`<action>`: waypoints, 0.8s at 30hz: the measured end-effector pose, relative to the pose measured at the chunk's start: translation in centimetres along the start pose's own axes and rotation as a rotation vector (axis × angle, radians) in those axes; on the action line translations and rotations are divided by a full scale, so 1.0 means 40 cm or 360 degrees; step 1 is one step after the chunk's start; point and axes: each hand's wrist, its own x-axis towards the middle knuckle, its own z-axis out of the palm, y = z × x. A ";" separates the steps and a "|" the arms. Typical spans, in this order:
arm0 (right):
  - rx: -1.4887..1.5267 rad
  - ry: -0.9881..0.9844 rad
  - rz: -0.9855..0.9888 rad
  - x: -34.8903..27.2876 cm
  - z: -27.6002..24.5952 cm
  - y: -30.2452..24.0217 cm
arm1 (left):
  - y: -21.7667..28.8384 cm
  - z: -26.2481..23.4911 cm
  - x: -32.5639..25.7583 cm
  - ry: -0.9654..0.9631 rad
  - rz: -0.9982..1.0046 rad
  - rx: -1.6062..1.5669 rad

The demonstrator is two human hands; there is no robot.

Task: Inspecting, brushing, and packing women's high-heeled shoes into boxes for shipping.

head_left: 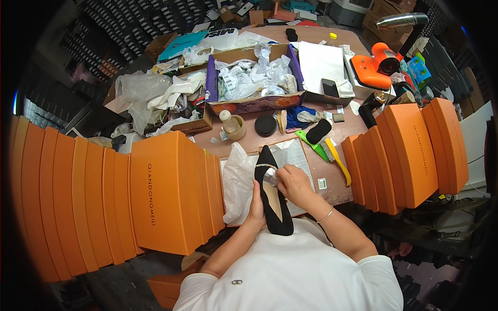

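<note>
A black pointed-toe flat shoe (281, 226) with a pale insole and a glittering strap is held upright before my chest, toe pointing away. My left hand (256, 206) grips it along its left side. At the shoe's opening, just behind the strap, the fingers of my right hand (298, 187) pinch a crumpled whitish wad (271, 177), partly inside the shoe. Beneath lies an open shoe box (309, 171) with white tissue paper (237, 173) spread in it.
Orange shoe boxes stand in a left row (161, 192) and a right row (410, 150). Behind are a purple carton (211, 83) of crumpled paper, a bottle (234, 128), a round black tin (265, 125), a yellow-handled brush (340, 163), a green brush (314, 147) and an orange device (371, 72).
</note>
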 end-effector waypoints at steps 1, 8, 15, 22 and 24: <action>0.0067 0.0040 0.0048 -0.003 -0.001 -0.003 | 0.000 -0.001 -0.007 -0.0039 -0.0009 0.0022; 0.0179 -0.0005 0.0042 0.007 0.023 0.022 | -0.012 0.016 -0.013 0.0011 -0.0047 0.0051; -0.0318 -0.0021 -0.0344 0.019 0.053 0.070 | -0.047 0.022 -0.001 0.0161 -0.0102 -0.0079; 0.0782 0.0120 0.0394 0.025 0.019 0.033 | -0.019 -0.009 -0.010 -0.0174 -0.0184 0.0175; 0.0655 0.0082 0.0283 0.039 0.053 0.045 | -0.020 0.016 -0.015 -0.0098 -0.0184 0.0145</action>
